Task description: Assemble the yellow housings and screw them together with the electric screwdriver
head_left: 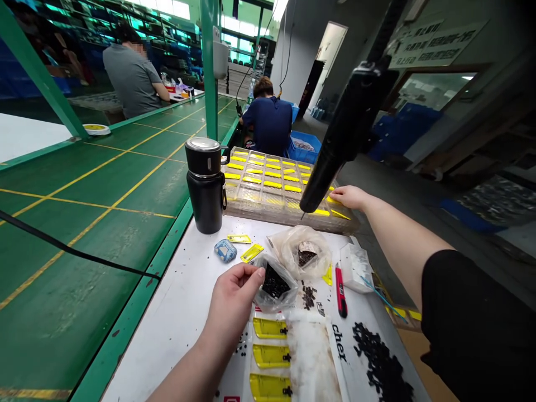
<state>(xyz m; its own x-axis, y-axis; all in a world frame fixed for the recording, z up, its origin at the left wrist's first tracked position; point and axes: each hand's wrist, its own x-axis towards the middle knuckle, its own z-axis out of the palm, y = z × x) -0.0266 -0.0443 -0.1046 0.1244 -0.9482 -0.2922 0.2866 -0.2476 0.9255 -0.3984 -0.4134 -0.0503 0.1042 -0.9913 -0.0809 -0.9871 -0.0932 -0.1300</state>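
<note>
My left hand (232, 301) pinches the top edge of a clear plastic bag (276, 285) holding small black parts. Behind it lies a second clear bag (304, 251) with dark contents. My right hand (349, 196) rests on the rim of a clear moulded tray (268, 190) filled with rows of yellow parts. A black electric screwdriver (330, 170) hangs just left of that hand, its tip above the tray's near edge. Several yellow parts (270, 355) lie on a stained sheet below my left hand. Loose black pieces (379, 357) are scattered at the lower right.
A black insulated bottle (205, 184) stands beside the tray on the white bench top (167, 357). A red utility knife (341, 290) lies nearby. A green workbench (104, 206) with yellow lines runs along the left. Two co-workers sit beyond; blue crates stand at the back.
</note>
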